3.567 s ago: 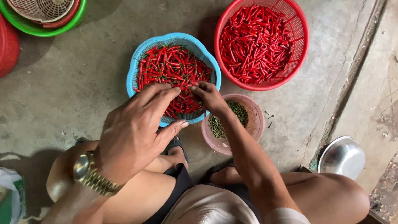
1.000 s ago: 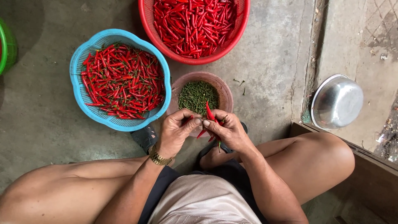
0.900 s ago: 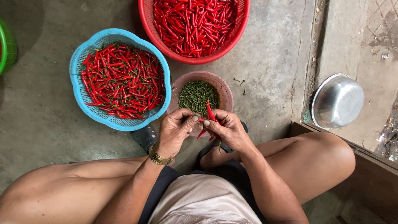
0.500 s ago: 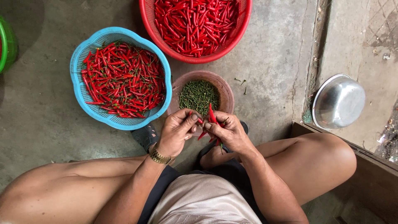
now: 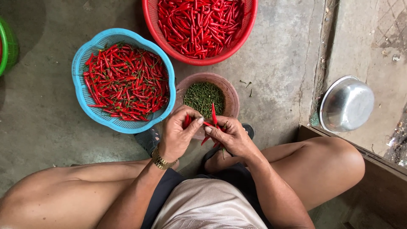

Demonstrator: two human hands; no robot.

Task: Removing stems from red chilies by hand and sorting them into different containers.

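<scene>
Red chillies (image 5: 214, 121) gripped by right hand (image 5: 231, 138); one pinched by left hand (image 5: 180, 135), unchanged; stem bowl (image 5: 231, 91) at twelve o'clock.

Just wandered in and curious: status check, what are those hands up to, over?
Left hand and right hand both pinching red chillies over the pink bowl of green stems. Blue basket of chillies at left. Nothing blocking.

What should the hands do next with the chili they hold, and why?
Probably pull off the stem and drop it in the pink bowl: the left hand pinches the end of a red chili held by the right hand, just above that bowl of green stems.
</scene>
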